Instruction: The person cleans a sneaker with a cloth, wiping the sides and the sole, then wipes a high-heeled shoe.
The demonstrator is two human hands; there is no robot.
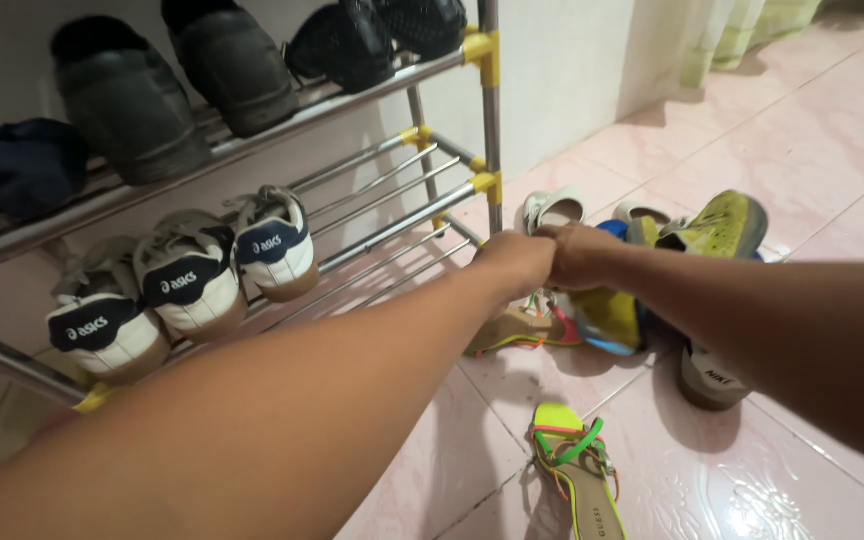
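Note:
Both my arms reach forward over a pile of shoes on the pink tiled floor (812, 130). My left hand (515, 263) and my right hand (579, 254) meet knuckle to knuckle above a blue and yellow shoe (607, 315). Their fingers curl downward out of sight, so any grip is hidden. Just under my left hand lies a tan sandal with neon straps (510, 332). Its match, a neon yellow sandal (577, 478), lies nearer to me. A yellow-green sneaker (724, 224) rests to the right of my right hand.
A metal shoe rack (489, 120) with yellow joints stands at left. Three white sneakers with navy heels (187, 280) sit on its middle shelf, and black shoes (232, 65) on the upper one. White flats (552, 208) and a dark sneaker (709, 377) lie on the floor. A curtain (742, 30) hangs at far right.

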